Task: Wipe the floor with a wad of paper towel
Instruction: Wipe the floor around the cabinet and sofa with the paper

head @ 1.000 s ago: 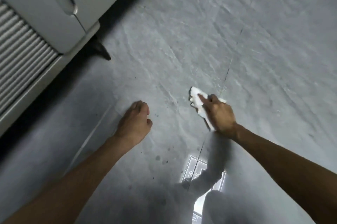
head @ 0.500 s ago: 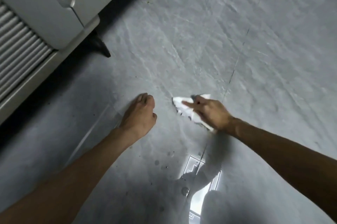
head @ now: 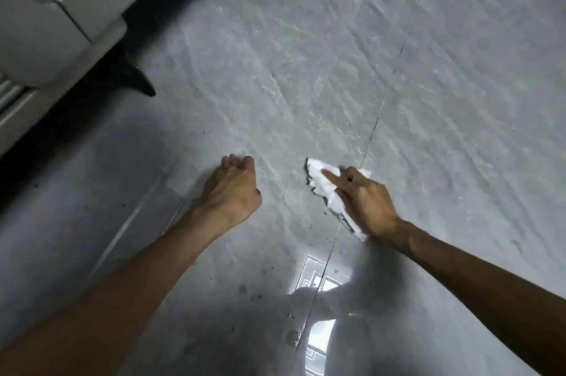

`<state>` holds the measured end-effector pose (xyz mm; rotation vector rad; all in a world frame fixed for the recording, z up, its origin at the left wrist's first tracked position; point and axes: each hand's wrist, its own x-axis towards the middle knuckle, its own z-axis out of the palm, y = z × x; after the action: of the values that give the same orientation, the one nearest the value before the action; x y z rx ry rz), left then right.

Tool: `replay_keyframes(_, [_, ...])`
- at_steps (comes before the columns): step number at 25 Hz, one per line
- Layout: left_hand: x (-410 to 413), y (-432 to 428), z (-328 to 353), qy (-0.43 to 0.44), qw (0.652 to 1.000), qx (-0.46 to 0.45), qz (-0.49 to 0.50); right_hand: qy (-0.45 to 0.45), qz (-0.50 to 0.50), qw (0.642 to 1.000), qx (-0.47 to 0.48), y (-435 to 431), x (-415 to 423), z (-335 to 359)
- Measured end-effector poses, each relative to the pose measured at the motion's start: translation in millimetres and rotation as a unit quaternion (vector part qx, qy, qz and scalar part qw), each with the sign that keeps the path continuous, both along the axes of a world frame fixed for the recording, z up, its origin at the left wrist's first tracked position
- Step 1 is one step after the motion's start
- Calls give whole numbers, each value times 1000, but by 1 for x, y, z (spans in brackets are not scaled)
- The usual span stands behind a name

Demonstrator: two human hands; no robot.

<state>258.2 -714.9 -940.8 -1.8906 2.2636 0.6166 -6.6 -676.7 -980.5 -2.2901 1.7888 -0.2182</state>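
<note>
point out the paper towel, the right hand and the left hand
paper towel (head: 318,180), head view, bare white part left of the fingers
right hand (head: 366,202), head view, back of hand
left hand (head: 234,190), head view, back of hand

On the floor (head: 306,84), the left hand (head: 234,192) rests at six o'clock; the right hand (head: 364,201) lies at its three o'clock, on the paper towel (head: 321,182). An appliance (head: 46,23) stands at ten o'clock.

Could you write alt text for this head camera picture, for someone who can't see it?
Seen from above, a person's right hand presses a white wad of paper towel onto a grey tiled floor, while the left hand braces on the floor beside it. A pale appliance stands at upper left, and dark specks dot the floor nearer the camera.
</note>
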Motion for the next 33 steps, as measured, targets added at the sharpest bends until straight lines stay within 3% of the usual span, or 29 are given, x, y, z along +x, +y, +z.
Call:
replay_keyframes(3, [-1,-13,4,6,1000,24,0,35,-294,954,-36,-82,-26,-7])
replay_keyframes(5, [3,-16,5,14,999,42,-4,50,-383,921,-53,-131,-3,-1])
replay_keyframes(6, [5,-17,6,20,999,50,0,50,-381,922,-48,-143,16,-1])
replay_keyframes(8, [11,-17,10,57,995,63,42,26,-250,967,-31,-136,70,-6])
replay_keyframes(10, [20,-12,15,115,986,40,112,-27,0,1000,-3,-88,123,-10])
replay_keyframes(12, [44,1,18,117,974,-41,188,-42,243,969,27,-49,141,-8])
replay_keyframes(14, [77,22,17,59,961,-120,243,3,342,938,60,-69,130,-1])
replay_keyframes(15, [94,34,16,36,954,-136,265,44,321,945,53,-90,129,0])
replay_keyframes(17, [120,56,13,24,948,-127,291,37,89,995,27,-144,139,6])
replay_keyframes(19, [131,73,7,28,953,-93,287,-2,-143,990,8,-178,170,7])
replay_keyframes(20, [136,79,4,30,955,-77,285,-8,-161,987,3,-177,198,6])
replay_keyframes(22, [142,84,0,18,958,-52,281,-54,-55,997,20,-146,246,2])
replay_keyframes(24, [145,82,1,-1,963,-15,269,-52,177,983,9,-84,261,-9])
replay_keyframes(26, [146,76,3,-1,963,11,269,-40,389,919,44,-44,234,-11])
replay_keyframes(28, [147,72,4,-1,965,28,260,-12,485,867,118,-60,206,-3])
replay_keyframes(29, [146,72,5,-3,966,38,254,1,484,868,114,-80,200,3])
replay_keyframes(30, [145,72,6,-5,967,47,250,-14,417,903,97,-104,199,6])
replay_keyframes(32, [145,71,8,-9,968,59,244,-42,114,991,47,-153,209,10])
replay_keyframes(33, [146,71,9,-12,968,66,243,-60,-26,998,12,-162,217,7])
